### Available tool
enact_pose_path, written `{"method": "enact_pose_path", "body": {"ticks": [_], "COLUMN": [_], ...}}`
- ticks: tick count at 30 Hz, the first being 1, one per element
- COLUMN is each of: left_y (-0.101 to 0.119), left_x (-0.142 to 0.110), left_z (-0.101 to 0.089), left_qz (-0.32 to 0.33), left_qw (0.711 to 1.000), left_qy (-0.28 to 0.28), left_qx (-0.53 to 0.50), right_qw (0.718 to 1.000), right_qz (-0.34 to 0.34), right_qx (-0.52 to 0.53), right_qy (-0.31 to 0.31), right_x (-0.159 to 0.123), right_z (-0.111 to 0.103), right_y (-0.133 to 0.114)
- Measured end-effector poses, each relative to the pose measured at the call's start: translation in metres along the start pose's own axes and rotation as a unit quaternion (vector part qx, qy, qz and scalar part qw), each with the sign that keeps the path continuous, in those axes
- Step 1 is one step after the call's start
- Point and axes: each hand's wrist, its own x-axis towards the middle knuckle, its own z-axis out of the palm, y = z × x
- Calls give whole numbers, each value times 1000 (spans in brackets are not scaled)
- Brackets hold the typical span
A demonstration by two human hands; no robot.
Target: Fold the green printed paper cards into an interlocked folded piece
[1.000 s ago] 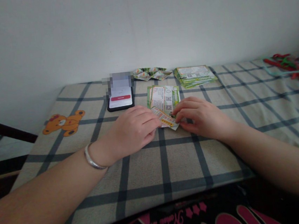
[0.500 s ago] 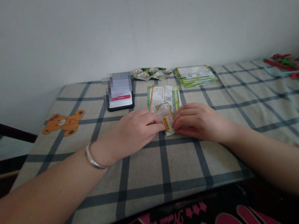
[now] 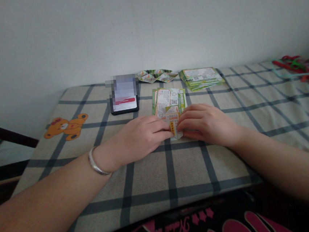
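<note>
Between my two hands is a small folded paper flyer (image 3: 174,118), printed in white, orange and yellow. My left hand (image 3: 145,137) pinches its left side, fingers pressed together. On the opposite edge, my right hand (image 3: 206,125) grips it with curled fingers; the thumb is mostly hidden. Just behind the folded piece lies a small fanned stack of green and white flyers (image 3: 166,98), its near part covered by the folded piece and my hands.
A phone (image 3: 125,102) with a lit screen lies left of the stack. Folded paper pieces (image 3: 157,76) and a thicker flyer pile (image 3: 202,78) sit by the wall. Red and teal ribbons (image 3: 300,69) lie far right. A bear picture (image 3: 66,128) marks the checked tablecloth (image 3: 150,182).
The folded flyer has turned more upright and looks narrower. My left hand has shifted slightly right and nearer me; my right hand has closed in around the paper's edge.
</note>
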Motion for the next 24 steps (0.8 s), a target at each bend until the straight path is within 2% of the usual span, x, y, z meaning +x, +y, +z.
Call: {"method": "enact_pose_path", "body": {"ticks": [4, 8, 17, 24], "left_y": [0, 0, -1, 0], "left_x": [-1, -2, -3, -3], "left_z": [0, 0, 4, 1], "left_qz": [-5, -8, -21, -36], "left_qw": [1000, 1000, 1000, 999], "left_qy": [0, 2, 5, -9], "left_qx": [-15, -14, -19, -33], "right_qw": [1000, 999, 999, 1000], "right_qz": [24, 44, 4, 11], "right_qx": [6, 13, 24, 18], "right_qy": [-6, 12, 35, 21], "right_x": [0, 0, 1, 4], "right_z": [0, 1, 4, 0], "right_y": [4, 6, 3, -7]}}
